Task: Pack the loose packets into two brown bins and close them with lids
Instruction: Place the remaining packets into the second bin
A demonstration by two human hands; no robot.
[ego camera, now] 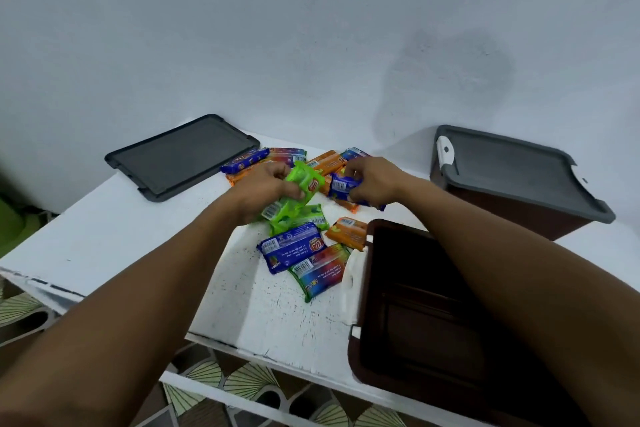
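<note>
A green packet (306,180) is gripped by the left hand (266,187), its fingers curled round the wrapper above the middle of the white table (121,225), with more green packets (294,218) lying just beneath it. A blue packet (341,185) is pinched between the curled fingers and thumb of the right hand (372,184), just beside the left. Loose packets are scattered over the middle of the surface: a 2nd blue one (291,246), a rainbow-striped one (318,270) and an orange one (348,232) towards the near edge, others (249,161) towards the far edge. 1 open brown bin (415,288) is set at the near right corner, its white latch (349,281) just beside the rainbow-striped packet. A loose grey lid (180,156) is laid flat at the far left corner. A 2nd brown bin (512,211) is seen at the far right, covered by a fitted grey lid (512,170).
</note>
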